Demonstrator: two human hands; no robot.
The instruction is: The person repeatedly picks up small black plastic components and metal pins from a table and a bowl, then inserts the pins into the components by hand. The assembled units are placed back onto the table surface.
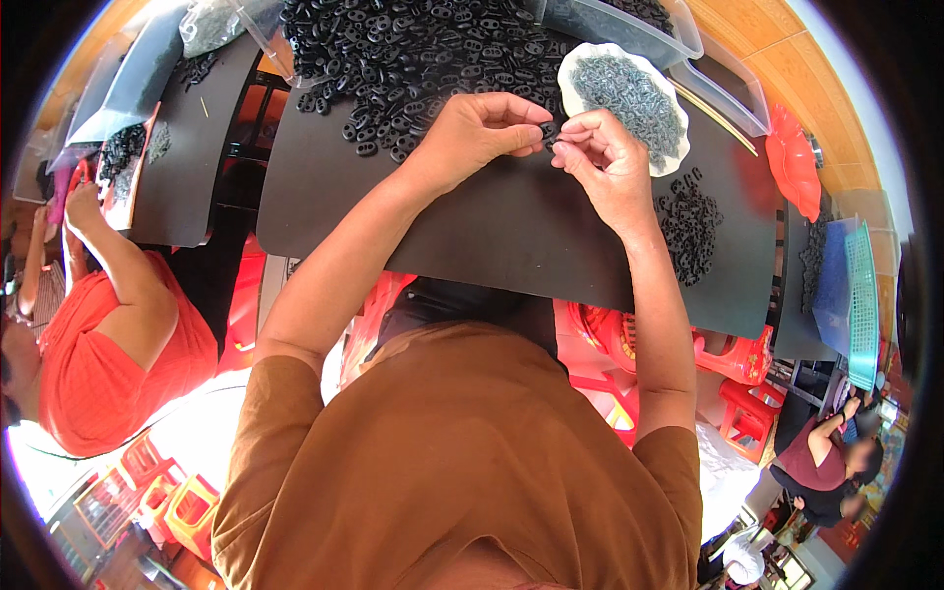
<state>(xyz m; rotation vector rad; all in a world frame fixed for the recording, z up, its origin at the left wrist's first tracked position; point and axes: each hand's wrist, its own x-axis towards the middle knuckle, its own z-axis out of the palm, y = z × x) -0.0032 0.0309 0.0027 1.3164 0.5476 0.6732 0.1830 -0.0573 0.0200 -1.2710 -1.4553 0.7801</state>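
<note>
Here, a heap of black two-holed pieces lies beyond our left hand, whose thumb and forefinger seem to pinch a small black part just right of their tips. We cannot tell its long axis. Our right hand meets it from the right, fingers curled close; whether they grip, we cannot tell. Right of that hand, smaller black bits lie on the worktop.
</note>
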